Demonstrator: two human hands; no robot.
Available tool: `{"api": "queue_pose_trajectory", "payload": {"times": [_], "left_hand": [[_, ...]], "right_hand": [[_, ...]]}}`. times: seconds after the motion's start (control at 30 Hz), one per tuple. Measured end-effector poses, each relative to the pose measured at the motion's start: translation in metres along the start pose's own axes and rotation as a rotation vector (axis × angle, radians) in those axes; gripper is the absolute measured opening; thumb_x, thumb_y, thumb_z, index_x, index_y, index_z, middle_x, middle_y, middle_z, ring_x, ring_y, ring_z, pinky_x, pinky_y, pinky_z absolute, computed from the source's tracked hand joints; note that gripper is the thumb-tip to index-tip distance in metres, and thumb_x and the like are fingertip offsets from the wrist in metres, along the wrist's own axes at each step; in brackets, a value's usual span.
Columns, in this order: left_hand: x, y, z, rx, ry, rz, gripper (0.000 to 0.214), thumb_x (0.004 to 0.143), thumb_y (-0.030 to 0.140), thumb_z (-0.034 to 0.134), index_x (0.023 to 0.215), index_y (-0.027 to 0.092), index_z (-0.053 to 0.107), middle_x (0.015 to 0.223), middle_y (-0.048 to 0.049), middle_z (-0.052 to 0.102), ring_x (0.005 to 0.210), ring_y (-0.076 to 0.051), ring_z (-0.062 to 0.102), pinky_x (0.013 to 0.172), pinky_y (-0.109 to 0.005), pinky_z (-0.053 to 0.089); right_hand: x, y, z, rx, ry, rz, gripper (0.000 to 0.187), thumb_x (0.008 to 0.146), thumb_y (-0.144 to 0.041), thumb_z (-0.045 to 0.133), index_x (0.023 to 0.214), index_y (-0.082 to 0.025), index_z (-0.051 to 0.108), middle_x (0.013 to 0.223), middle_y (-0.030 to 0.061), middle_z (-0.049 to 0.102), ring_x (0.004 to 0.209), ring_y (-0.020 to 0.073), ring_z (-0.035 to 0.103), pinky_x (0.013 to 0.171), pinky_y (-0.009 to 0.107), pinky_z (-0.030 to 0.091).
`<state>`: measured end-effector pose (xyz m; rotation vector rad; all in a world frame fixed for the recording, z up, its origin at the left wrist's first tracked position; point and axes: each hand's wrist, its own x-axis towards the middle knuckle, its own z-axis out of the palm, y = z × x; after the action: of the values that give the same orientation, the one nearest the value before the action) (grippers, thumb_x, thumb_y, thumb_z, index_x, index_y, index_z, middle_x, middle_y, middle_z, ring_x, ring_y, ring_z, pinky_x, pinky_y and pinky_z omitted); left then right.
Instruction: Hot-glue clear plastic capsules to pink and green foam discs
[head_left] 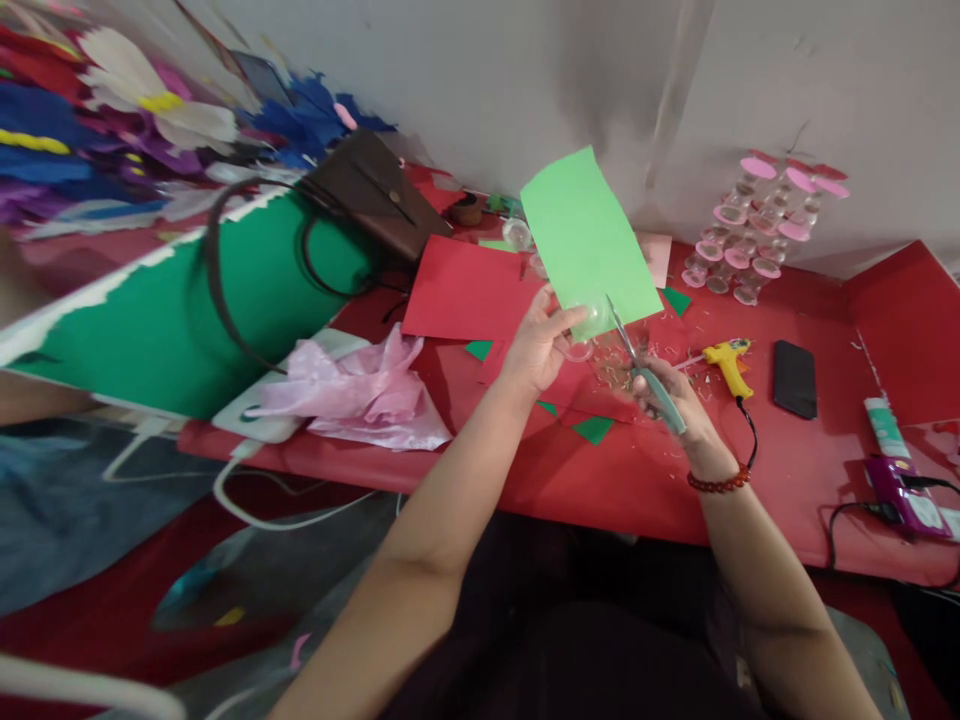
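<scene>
My left hand point(541, 338) is closed on the lower edge of a light green sheet of paper point(589, 230), with a small clear round plastic piece point(591, 316) held against it. My right hand point(679, 405) grips a pair of scissors point(654, 388) with pale green handles. Their blades point up and left, and the tips are at the lower part of the sheet beside the clear piece. Whether the blades cut into the paper I cannot tell. Beneath both hands lie red paper, shavings and dark green scraps point(594, 430).
A yellow glue gun point(727, 365) and a black phone point(795, 378) lie to the right. Behind them stands a pink-and-clear cup ornament point(754, 230). Leftward are red card point(465, 290), pink plastic point(360, 385), a brown bag point(375, 190) and a large green board point(172, 310).
</scene>
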<state>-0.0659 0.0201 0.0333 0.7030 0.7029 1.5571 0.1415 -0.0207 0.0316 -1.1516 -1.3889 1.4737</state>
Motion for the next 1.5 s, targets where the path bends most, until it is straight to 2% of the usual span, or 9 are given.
{"api": "queue_pose_trajectory", "payload": {"times": [0.13, 0.23, 0.37, 0.53, 0.8, 0.97, 1.13, 1.3, 1.5], "left_hand": [[-0.003, -0.002, 0.003, 0.036, -0.015, -0.017, 0.057, 0.062, 0.025, 0.092, 0.112, 0.026, 0.063, 0.097, 0.0025, 0.077, 0.089, -0.016, 0.075, 0.077, -0.026, 0.058], [-0.006, -0.005, 0.007, 0.047, -0.055, -0.055, 0.058, 0.062, 0.025, 0.092, 0.112, 0.027, 0.063, 0.094, 0.0029, 0.076, 0.083, -0.015, 0.072, 0.072, -0.026, 0.057], [-0.008, -0.009, 0.009, 0.031, -0.101, -0.066, 0.058, 0.063, 0.025, 0.092, 0.114, 0.026, 0.064, 0.095, 0.0027, 0.076, 0.086, -0.014, 0.072, 0.077, -0.026, 0.058], [-0.007, -0.010, 0.007, 0.039, -0.091, -0.054, 0.062, 0.064, 0.026, 0.093, 0.119, 0.025, 0.065, 0.100, 0.0007, 0.078, 0.088, -0.016, 0.073, 0.081, -0.028, 0.058], [-0.012, -0.009, 0.009, 0.081, -0.097, -0.014, 0.074, 0.068, 0.028, 0.088, 0.137, 0.029, 0.060, 0.113, -0.0035, 0.078, 0.107, -0.023, 0.074, 0.093, -0.035, 0.058], [-0.009, -0.007, 0.004, 0.147, -0.111, -0.013, 0.091, 0.067, 0.032, 0.090, 0.149, 0.031, 0.051, 0.107, -0.0022, 0.077, 0.097, -0.022, 0.075, 0.085, -0.035, 0.059], [-0.003, -0.007, -0.002, 0.188, -0.088, 0.022, 0.090, 0.062, 0.030, 0.095, 0.140, 0.024, 0.052, 0.092, 0.0006, 0.076, 0.085, -0.018, 0.073, 0.079, -0.031, 0.058], [-0.007, -0.002, -0.001, 0.195, -0.185, -0.066, 0.089, 0.066, 0.031, 0.092, 0.143, 0.028, 0.047, 0.090, 0.0035, 0.076, 0.079, -0.016, 0.073, 0.075, -0.030, 0.059], [-0.007, 0.001, -0.001, 0.167, -0.180, -0.129, 0.080, 0.062, 0.034, 0.095, 0.128, 0.025, 0.050, 0.088, 0.0041, 0.074, 0.074, -0.014, 0.071, 0.066, -0.027, 0.058]], "right_hand": [[-0.001, -0.003, 0.001, 0.058, -0.018, 0.061, 0.051, 0.066, -0.058, 0.088, 0.098, -0.023, 0.069, 0.068, -0.0061, 0.054, 0.055, 0.0079, 0.044, 0.047, 0.021, 0.033], [0.000, -0.005, 0.001, 0.088, -0.029, 0.053, 0.050, 0.067, -0.057, 0.087, 0.098, -0.023, 0.070, 0.069, -0.0061, 0.054, 0.054, 0.0077, 0.044, 0.046, 0.022, 0.034], [0.001, -0.005, 0.001, 0.127, -0.009, 0.046, 0.053, 0.065, -0.056, 0.090, 0.099, -0.021, 0.071, 0.065, -0.0073, 0.053, 0.050, 0.0063, 0.043, 0.043, 0.021, 0.030], [0.001, -0.003, 0.003, 0.114, 0.013, 0.003, 0.049, 0.067, -0.053, 0.091, 0.098, -0.020, 0.071, 0.064, -0.0076, 0.054, 0.048, 0.0054, 0.041, 0.042, 0.022, 0.030], [0.003, 0.001, 0.002, 0.046, 0.043, -0.021, 0.052, 0.067, -0.054, 0.090, 0.103, -0.019, 0.072, 0.065, -0.0069, 0.056, 0.049, 0.0060, 0.040, 0.046, 0.024, 0.030], [-0.003, -0.009, -0.001, 0.012, 0.009, -0.025, 0.048, 0.071, -0.055, 0.086, 0.100, -0.021, 0.071, 0.079, -0.0027, 0.061, 0.057, 0.0074, 0.041, 0.051, 0.025, 0.029], [-0.007, -0.016, -0.003, 0.050, -0.025, 0.049, 0.055, 0.067, -0.059, 0.089, 0.102, -0.021, 0.070, 0.072, -0.0048, 0.053, 0.056, 0.0082, 0.037, 0.051, 0.026, 0.026], [-0.006, -0.012, -0.006, 0.112, -0.021, 0.054, 0.059, 0.064, -0.065, 0.091, 0.099, -0.021, 0.070, 0.070, -0.0056, 0.054, 0.055, 0.0078, 0.042, 0.050, 0.024, 0.029], [-0.004, -0.009, -0.009, 0.166, -0.019, 0.058, 0.055, 0.061, -0.054, 0.096, 0.098, -0.021, 0.073, 0.065, -0.0077, 0.052, 0.049, 0.0046, 0.037, 0.048, 0.023, 0.023]]}}
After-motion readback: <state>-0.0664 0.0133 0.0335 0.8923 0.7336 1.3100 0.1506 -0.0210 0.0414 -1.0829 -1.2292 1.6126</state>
